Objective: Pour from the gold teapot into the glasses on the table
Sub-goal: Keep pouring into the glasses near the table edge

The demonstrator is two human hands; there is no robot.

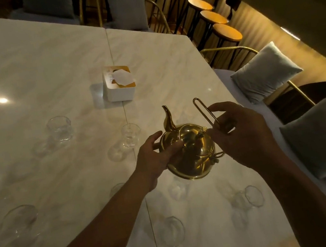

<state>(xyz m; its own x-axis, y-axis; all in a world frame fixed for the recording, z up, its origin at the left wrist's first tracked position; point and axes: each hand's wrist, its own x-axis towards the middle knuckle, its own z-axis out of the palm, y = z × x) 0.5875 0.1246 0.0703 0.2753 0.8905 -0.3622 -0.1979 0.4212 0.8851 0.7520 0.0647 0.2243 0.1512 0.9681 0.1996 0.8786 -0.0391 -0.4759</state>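
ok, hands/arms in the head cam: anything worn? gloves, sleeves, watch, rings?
Nothing worn that shows. The left hand and right hand are bare, no gloves. Both forearms are uncovered up to the frame edge, with no sleeves in view. No watch, band or rings are visible, though the light is dim.

Just one view here, a wide-angle head cam looking forward and steeply down over a white marble table point(29, 66). It sits close above the hands at lower centre, both forearms running in from the bottom edge. The frame is tilted, so stools point(226, 30) and cushions point(265, 71) slant down the right side.
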